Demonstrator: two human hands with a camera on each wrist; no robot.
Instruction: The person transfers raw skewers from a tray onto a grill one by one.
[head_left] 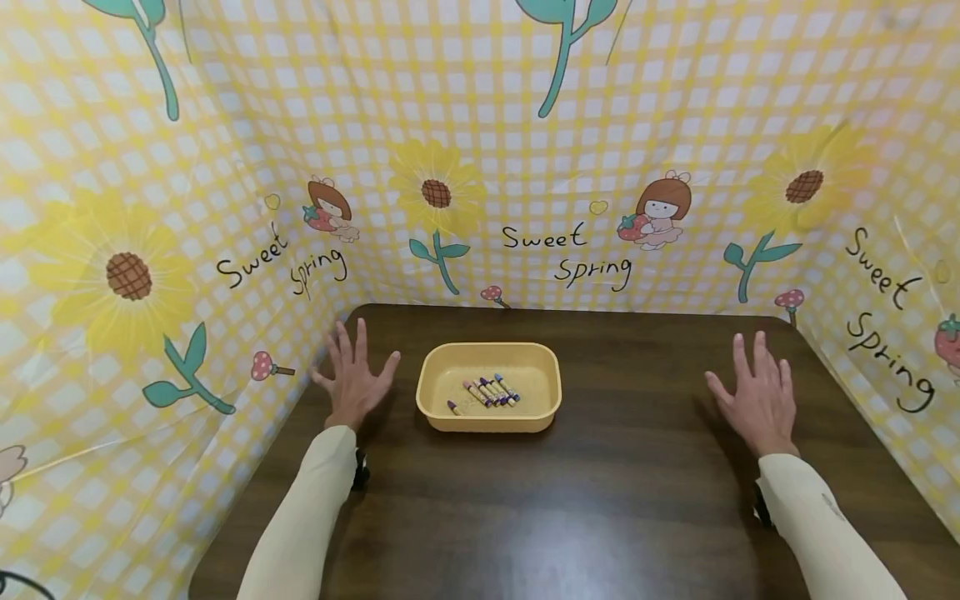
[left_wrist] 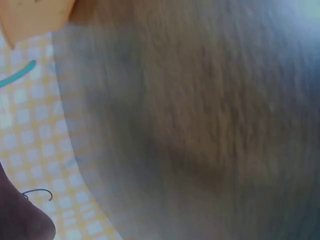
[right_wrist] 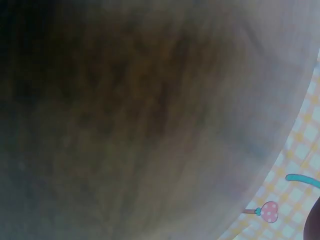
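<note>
A shallow yellow tray (head_left: 487, 423) stands on the dark wooden table, left of the middle in the head view. Several short crayons (head_left: 491, 392) with purple, pink and blue tips lie inside it, most side by side and one apart at the left. To the tray's left is my left hand (head_left: 354, 385), fingers spread and holding nothing. My right hand (head_left: 759, 404) is well to the tray's right, its fingers extended and nothing in its grasp. In the left wrist view the tray's corner (left_wrist: 40, 17) shows at the top left; the right wrist view has mostly blurred tabletop.
The brown table (head_left: 600, 500) has rounded far corners and reflects light near its front. Yellow checked cloth (head_left: 525, 183) with sunflowers and "Sweet Spring" lettering rises behind it and along both sides. Dark bands (head_left: 362, 471) show at the cream sleeves' cuffs.
</note>
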